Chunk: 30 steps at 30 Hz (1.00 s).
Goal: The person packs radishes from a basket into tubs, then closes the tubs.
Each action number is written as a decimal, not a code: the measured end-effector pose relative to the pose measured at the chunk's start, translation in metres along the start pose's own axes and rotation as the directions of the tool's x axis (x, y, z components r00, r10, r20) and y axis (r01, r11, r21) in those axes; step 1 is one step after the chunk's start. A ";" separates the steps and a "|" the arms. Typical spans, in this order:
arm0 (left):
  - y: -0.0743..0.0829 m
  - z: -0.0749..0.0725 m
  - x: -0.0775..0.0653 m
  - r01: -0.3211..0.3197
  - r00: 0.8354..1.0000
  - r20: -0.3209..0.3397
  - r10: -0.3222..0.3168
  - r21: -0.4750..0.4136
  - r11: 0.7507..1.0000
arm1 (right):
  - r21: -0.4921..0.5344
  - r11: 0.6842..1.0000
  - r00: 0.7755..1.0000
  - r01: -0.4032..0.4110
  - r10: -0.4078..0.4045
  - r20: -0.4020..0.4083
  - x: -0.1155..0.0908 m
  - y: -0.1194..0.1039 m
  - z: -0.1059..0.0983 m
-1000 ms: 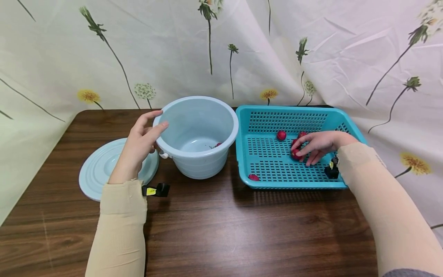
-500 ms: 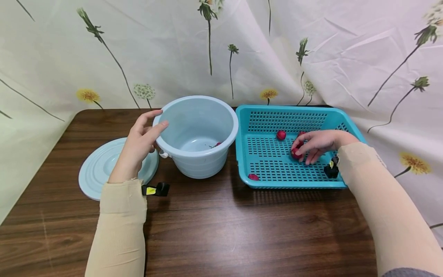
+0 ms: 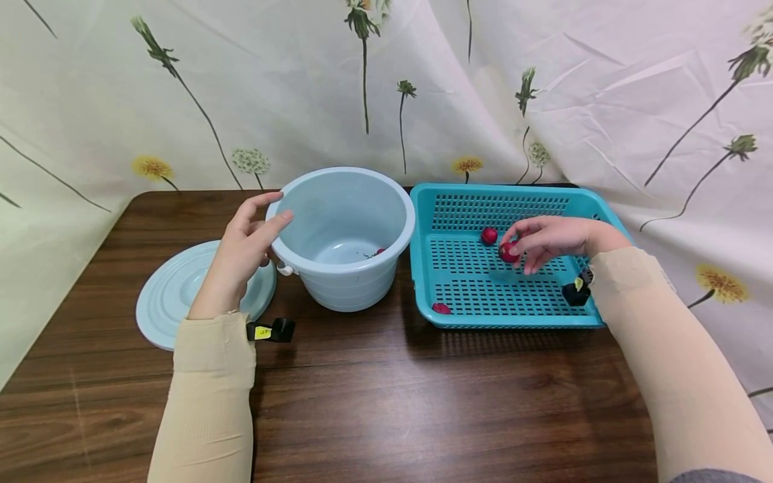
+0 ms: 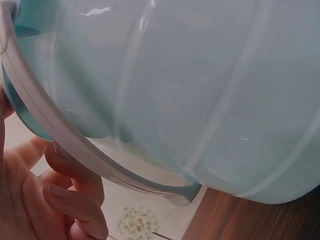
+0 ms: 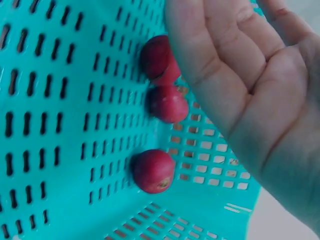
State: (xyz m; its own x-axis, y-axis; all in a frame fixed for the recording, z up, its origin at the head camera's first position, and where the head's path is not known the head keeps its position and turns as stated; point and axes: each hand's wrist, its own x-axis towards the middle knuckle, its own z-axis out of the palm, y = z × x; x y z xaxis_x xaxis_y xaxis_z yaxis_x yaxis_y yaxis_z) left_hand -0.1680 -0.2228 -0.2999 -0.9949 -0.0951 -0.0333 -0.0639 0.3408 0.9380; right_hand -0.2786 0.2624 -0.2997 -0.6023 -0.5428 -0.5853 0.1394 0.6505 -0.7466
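Premises: by appearance, a staged recording spot at a tabletop; whether it lies within a home or a lab cannot be determined. Rear boundary: a creased white fabric backdrop printed with dandelions [image 3: 302,87], hung behind the furniture and hiding the room beyond. Work surface: a dark-brown wood-grain table [image 3: 386,409] with a rounded far corner. Recording equipment: a small black yellow-labelled camera [image 3: 282,329] at each beige sleeve cuff [image 3: 211,345]. Wares, household type: a light-blue round plastic bucket [image 3: 353,290] and a turquoise rectangular slotted plastic basket [image 3: 513,322].
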 end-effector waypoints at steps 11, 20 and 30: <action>0.000 0.000 -0.001 -0.006 1.000 -0.001 0.006 0.004 1.000 | 0.066 0.985 0.987 0.159 -0.161 0.028 -0.004 -0.017 0.004; -0.001 -0.001 -0.001 -0.008 1.000 -0.002 0.008 0.000 1.000 | 0.035 0.959 0.959 0.283 -0.283 0.011 0.003 -0.036 0.018; -0.001 0.000 -0.001 -0.023 1.000 0.004 0.023 -0.019 1.000 | 0.044 0.919 0.921 0.391 -0.391 -0.012 0.005 -0.063 0.042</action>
State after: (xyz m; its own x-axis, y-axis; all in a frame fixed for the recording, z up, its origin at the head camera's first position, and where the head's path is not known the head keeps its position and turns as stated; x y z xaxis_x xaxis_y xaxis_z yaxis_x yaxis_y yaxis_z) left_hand -0.1668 -0.2232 -0.3008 -0.9964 -0.0837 -0.0133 -0.0399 0.3247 0.9450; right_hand -0.2574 0.1966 -0.2693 -0.6183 -0.7473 -0.2434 -0.0725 0.3626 -0.9291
